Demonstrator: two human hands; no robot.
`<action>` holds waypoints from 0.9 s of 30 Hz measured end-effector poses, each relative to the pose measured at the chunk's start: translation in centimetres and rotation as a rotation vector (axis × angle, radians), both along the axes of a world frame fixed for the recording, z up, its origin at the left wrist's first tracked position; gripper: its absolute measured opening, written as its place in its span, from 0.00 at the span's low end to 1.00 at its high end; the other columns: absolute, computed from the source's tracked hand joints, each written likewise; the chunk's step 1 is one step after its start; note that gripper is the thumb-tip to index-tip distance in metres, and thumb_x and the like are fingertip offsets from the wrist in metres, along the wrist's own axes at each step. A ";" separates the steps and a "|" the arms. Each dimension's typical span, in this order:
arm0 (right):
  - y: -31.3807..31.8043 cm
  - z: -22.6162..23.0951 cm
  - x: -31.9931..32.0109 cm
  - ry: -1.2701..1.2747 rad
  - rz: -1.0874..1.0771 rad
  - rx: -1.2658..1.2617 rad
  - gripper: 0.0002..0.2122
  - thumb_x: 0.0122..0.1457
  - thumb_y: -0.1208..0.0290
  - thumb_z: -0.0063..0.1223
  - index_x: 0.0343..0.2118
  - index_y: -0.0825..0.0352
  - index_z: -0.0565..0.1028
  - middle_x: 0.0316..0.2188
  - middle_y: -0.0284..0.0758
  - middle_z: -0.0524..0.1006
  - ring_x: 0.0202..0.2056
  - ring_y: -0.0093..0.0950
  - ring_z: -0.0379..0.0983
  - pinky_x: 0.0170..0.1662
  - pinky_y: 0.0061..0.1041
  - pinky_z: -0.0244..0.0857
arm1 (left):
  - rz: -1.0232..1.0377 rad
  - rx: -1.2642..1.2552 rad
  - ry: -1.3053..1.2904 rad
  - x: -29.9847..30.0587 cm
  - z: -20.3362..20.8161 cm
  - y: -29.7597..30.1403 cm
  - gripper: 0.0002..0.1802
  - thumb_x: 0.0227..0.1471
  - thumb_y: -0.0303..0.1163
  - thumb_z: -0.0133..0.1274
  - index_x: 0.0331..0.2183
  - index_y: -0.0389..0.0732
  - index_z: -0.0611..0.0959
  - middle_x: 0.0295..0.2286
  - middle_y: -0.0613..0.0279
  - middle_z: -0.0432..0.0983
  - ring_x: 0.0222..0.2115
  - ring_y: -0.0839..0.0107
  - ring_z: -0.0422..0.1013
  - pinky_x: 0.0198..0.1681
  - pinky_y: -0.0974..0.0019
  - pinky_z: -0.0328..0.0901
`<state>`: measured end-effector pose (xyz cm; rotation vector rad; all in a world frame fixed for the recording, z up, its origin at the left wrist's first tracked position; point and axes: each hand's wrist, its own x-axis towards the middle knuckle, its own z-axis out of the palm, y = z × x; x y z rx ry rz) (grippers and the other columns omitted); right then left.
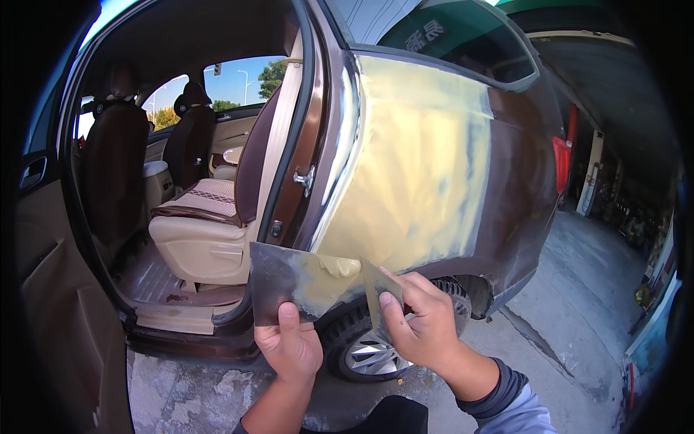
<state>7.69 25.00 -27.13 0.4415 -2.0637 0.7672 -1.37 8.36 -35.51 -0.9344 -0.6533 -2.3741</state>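
Beside a brown car's filler-coated rear panel (412,159), open rear door (50,289) and wheel (376,351), I see my left hand (290,347) pinching a metal mixing board (289,282) carrying yellow putty (340,267), while my right hand (423,318) grips a small spreader (377,283) touching the board's right edge.

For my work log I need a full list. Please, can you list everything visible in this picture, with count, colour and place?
Car: one, brown, rear door open, centre.
Filler patch: one, yellowish, on rear quarter panel.
Rear wheel: one, black tyre, silver rim, below the patch.
Seats: beige and brown, inside cabin.
Mixing board: one, dark metal, with a filler blob, in left hand.
Spreader: one, dark, in right hand, touching the board.
Concrete floor: grey, right and below.
Left hand: fingers holding board from below.
Right hand: fingers gripping spreader.
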 end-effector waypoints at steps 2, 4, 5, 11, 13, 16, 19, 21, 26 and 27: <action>-0.5 -0.1 0.0 0.005 0.043 -0.070 0.13 0.66 0.79 0.59 0.51 0.75 0.83 0.35 0.41 0.82 0.32 0.26 0.79 0.36 0.24 0.71 | 0.035 -0.005 0.010 0.2 -0.4 0.3 0.22 0.70 0.29 0.56 0.62 0.35 0.77 0.58 0.54 0.77 0.59 0.61 0.74 0.66 0.53 0.67; -0.7 -0.2 0.0 -0.037 0.115 -0.202 0.10 0.67 0.78 0.57 0.48 0.76 0.83 0.36 0.37 0.84 0.34 0.22 0.79 0.38 0.23 0.71 | 0.145 -0.093 0.048 0.4 -0.8 0.0 0.17 0.68 0.26 0.58 0.56 0.32 0.81 0.51 0.52 0.82 0.52 0.62 0.78 0.61 0.57 0.70; -0.6 -0.1 -0.1 -0.078 0.205 -0.365 0.10 0.68 0.78 0.57 0.47 0.76 0.83 0.38 0.37 0.84 0.35 0.22 0.79 0.39 0.23 0.72 | 0.166 -0.131 0.126 0.4 -0.8 -0.2 0.15 0.66 0.24 0.59 0.52 0.30 0.83 0.48 0.51 0.84 0.49 0.63 0.81 0.59 0.59 0.72; 2.2 2.8 -3.0 -0.193 0.666 -1.173 0.13 0.70 0.77 0.50 0.54 0.76 0.78 0.44 0.41 0.85 0.42 0.28 0.84 0.49 0.30 0.77 | 0.485 -0.504 0.180 -1.2 -0.9 -2.7 0.12 0.66 0.23 0.58 0.49 0.29 0.84 0.45 0.54 0.84 0.43 0.69 0.80 0.51 0.63 0.74; 4.0 4.9 -4.3 -0.196 0.611 -1.208 0.13 0.68 0.78 0.49 0.52 0.76 0.76 0.44 0.42 0.84 0.41 0.31 0.84 0.50 0.32 0.78 | 0.344 -0.291 -0.019 -3.1 -0.7 -3.0 0.15 0.68 0.23 0.56 0.54 0.30 0.81 0.49 0.55 0.82 0.48 0.67 0.79 0.57 0.62 0.71; 5.9 8.7 -6.7 -0.056 0.272 -0.755 0.13 0.69 0.77 0.48 0.53 0.74 0.77 0.44 0.42 0.84 0.40 0.31 0.83 0.47 0.32 0.77 | -0.181 -0.058 -0.313 -6.3 -0.7 -4.2 0.22 0.70 0.33 0.54 0.61 0.35 0.75 0.55 0.57 0.78 0.55 0.62 0.75 0.63 0.55 0.66; 7.3 12.4 -8.2 0.409 -0.257 0.181 0.16 0.66 0.79 0.52 0.54 0.64 0.81 0.41 0.40 0.82 0.39 0.43 0.79 0.46 0.38 0.74 | -0.356 -0.036 -0.422 -9.6 -1.5 -5.3 0.22 0.70 0.37 0.54 0.59 0.37 0.76 0.54 0.58 0.79 0.55 0.59 0.75 0.64 0.51 0.65; 7.9 15.1 -9.8 0.558 -0.339 0.471 0.18 0.63 0.81 0.54 0.54 0.59 0.84 0.41 0.37 0.81 0.43 0.43 0.77 0.48 0.39 0.73 | -0.440 -0.041 -0.455 -11.3 -2.5 -5.6 0.21 0.70 0.37 0.54 0.59 0.38 0.76 0.54 0.58 0.79 0.56 0.59 0.74 0.64 0.51 0.64; 8.5 18.7 -13.9 0.508 -0.395 0.525 0.19 0.62 0.81 0.54 0.51 0.53 0.87 0.43 0.34 0.81 0.46 0.40 0.75 0.51 0.38 0.73 | -0.576 -0.045 -0.508 -13.5 -5.0 -5.2 0.21 0.69 0.34 0.55 0.59 0.40 0.76 0.55 0.58 0.79 0.56 0.59 0.74 0.64 0.51 0.65; 8.5 19.2 -14.4 0.493 -0.415 0.525 0.19 0.62 0.81 0.54 0.50 0.52 0.88 0.43 0.33 0.81 0.46 0.40 0.75 0.51 0.37 0.73 | -0.573 -0.034 -0.523 -13.7 -5.4 -5.0 0.21 0.69 0.34 0.55 0.59 0.41 0.76 0.55 0.58 0.79 0.56 0.59 0.74 0.64 0.51 0.65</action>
